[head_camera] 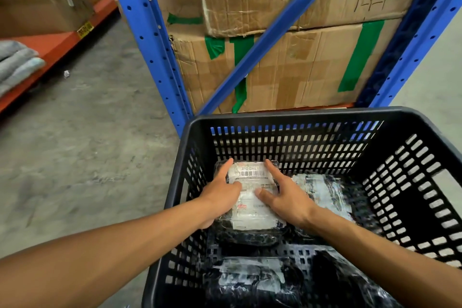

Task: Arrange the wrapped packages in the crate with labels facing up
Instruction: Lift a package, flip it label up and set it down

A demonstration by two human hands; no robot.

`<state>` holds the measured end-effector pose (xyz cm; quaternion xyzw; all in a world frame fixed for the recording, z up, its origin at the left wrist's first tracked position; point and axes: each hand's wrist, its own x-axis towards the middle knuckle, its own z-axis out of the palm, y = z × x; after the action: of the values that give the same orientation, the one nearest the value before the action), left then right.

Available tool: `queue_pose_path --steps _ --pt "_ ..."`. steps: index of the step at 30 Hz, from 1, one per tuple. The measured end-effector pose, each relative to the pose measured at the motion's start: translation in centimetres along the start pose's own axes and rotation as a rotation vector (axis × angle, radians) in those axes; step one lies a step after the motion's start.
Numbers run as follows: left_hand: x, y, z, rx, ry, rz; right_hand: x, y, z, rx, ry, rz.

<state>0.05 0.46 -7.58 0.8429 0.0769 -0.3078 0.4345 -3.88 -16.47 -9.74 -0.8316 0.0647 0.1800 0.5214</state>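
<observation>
A black slotted plastic crate (310, 117) fills the lower right of the head view. In its far left corner lies a black wrapped package (250, 177) with a white barcode label facing up. My left hand (221, 192) grips its left edge and my right hand (285, 195) rests on its right side, fingers spread over the label. To the right lies a second wrapped package (327, 195), its label up under shiny film. A third wrapped package (252, 280) sits near the crate's front, pale label partly visible.
Blue shelf uprights (150, 40) and a diagonal brace stand just behind the crate, with taped cardboard boxes (300, 65) stacked on the rack. An orange shelf beam (50, 50) with folded grey cloth (17, 62) runs at the left. Grey concrete floor (95, 137) lies between.
</observation>
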Motion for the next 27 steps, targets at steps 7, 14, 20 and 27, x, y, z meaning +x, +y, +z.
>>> queue_pose_path --steps 7,14,20,27 --pt "0.9 -0.4 -0.2 0.074 -0.023 -0.035 0.1 0.2 -0.1 -0.058 0.006 -0.019" --pt "-0.8 7.9 0.0 0.357 0.082 0.376 0.4 1.8 -7.3 -0.011 0.169 0.077" --pt "1.3 13.1 8.4 0.175 -0.211 0.254 0.4 7.9 -12.1 0.136 0.394 0.330" --pt "4.1 7.3 18.6 0.437 -0.205 0.080 0.2 11.3 -10.1 0.231 0.316 0.544"
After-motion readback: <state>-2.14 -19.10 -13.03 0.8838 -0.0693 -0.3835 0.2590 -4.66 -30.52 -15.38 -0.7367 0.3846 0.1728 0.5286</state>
